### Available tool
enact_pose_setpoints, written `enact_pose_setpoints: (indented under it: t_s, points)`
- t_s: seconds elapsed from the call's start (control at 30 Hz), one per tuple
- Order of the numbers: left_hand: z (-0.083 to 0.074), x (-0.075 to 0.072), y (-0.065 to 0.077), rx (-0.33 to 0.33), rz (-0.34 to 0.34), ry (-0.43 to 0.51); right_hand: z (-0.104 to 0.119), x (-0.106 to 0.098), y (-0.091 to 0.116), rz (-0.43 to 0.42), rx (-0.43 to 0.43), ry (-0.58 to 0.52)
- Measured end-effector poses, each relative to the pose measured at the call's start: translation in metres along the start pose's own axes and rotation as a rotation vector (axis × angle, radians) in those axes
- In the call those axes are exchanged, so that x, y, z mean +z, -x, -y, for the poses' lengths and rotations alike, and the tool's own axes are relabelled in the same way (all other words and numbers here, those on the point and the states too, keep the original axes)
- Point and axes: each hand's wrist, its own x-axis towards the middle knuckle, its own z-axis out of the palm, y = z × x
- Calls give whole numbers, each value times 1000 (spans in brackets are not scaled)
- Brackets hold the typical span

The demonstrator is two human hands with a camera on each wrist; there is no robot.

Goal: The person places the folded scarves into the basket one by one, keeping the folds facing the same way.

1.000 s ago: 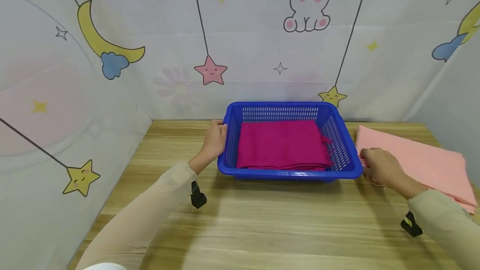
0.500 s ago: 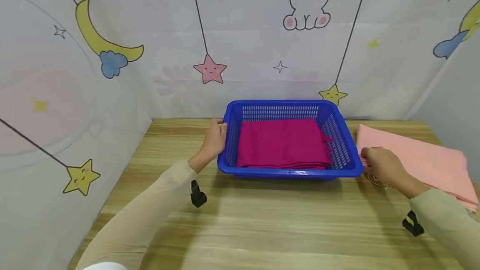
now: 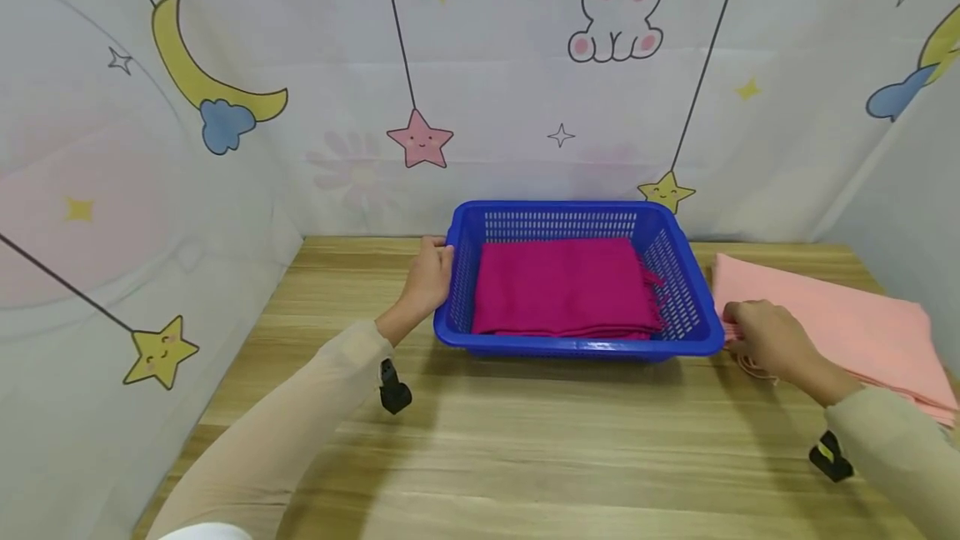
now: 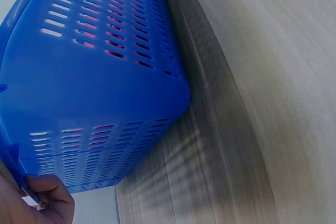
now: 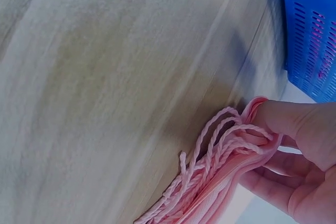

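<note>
A blue plastic basket with slotted walls stands on the table, a folded magenta fringed scarf lying inside it. My left hand grips the basket's left rim; in the left wrist view its thumb and fingers curl over that rim. To the basket's right lies a folded light pink scarf. My right hand pinches the fringed end of this pink scarf, close to the basket's right side. Twisted tassels hang beside the thumb in the right wrist view.
The wooden table runs up to a white backdrop cloth printed with stars, a moon and a rabbit. The basket's far edge is close to that cloth. Cloth also borders the table at left and right.
Both hands keep their holds on the basket and the pink scarf. The scarf's near-hand edge and my right hand sit very slightly lower; little else differs beyond small camera shifts.
</note>
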Motion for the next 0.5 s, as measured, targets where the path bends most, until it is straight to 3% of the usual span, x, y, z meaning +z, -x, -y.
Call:
enact_pose_setpoints:
  t_s: [0.5]
  points:
    - [1,-1,0,25,-10,-15,2,1,5,6,4,-6]
